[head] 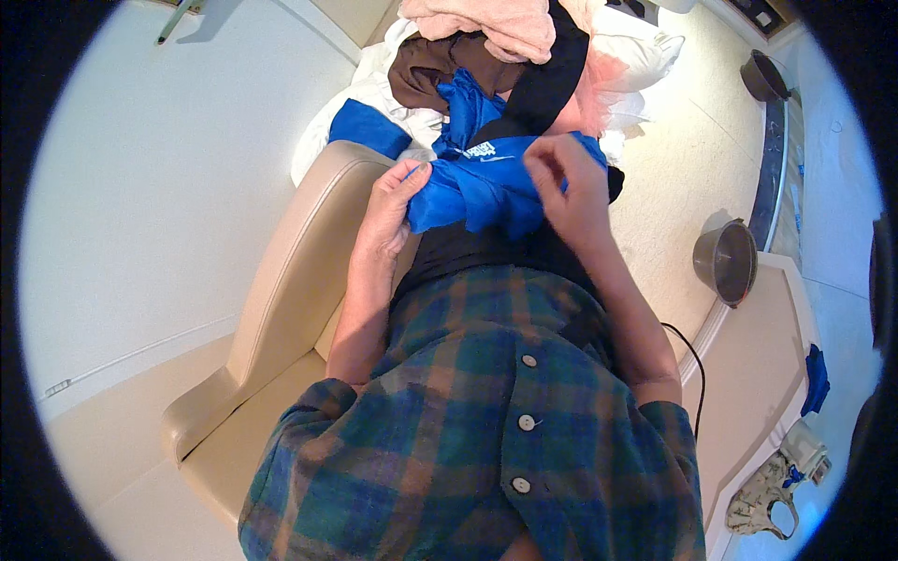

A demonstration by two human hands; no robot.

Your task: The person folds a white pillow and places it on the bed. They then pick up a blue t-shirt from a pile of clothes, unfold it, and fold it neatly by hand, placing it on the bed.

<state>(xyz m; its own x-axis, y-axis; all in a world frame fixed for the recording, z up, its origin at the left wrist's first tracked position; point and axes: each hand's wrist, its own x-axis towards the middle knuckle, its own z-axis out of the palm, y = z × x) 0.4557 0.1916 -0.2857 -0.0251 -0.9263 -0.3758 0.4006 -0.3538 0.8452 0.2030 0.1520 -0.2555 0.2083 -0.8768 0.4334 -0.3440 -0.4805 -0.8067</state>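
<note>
A blue garment (491, 186) with a white swoosh and white lettering lies across my lap, over black cloth. My left hand (396, 200) pinches its left edge between thumb and fingers. Over the garment's right part is my right hand (568, 175), its fingers curled and slightly blurred; whether they grip the cloth I cannot tell. Just beyond lies more bunched blue cloth (466, 109), beside a long black cloth (551, 84).
Past my knees is a heap with a brown cloth (424, 70), a pink towel (491, 24), white bedding (316, 133) and a folded blue cloth (368, 130). A beige leather chair (295, 259) stands at left. Two dark buckets (726, 263) are at right, near a black cable (701, 372).
</note>
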